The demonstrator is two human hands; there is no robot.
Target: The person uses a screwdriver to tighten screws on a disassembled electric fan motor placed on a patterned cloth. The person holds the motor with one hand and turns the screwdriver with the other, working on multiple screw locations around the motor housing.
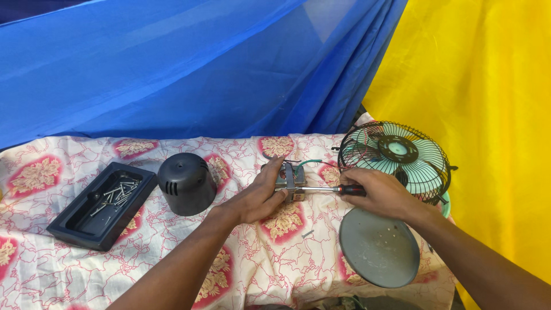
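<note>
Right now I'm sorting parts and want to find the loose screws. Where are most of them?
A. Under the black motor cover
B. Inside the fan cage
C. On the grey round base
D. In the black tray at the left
D: a heap of screws lies inside the black tray on the patterned cloth, left of the black motor cover.

Beside the right hand (381, 194) stands a mint-green fan (396, 156) in a black cage, under both hands a white cloth (252, 258) with red-and-cream flowers, behind them blue and yellow drapes.
</note>
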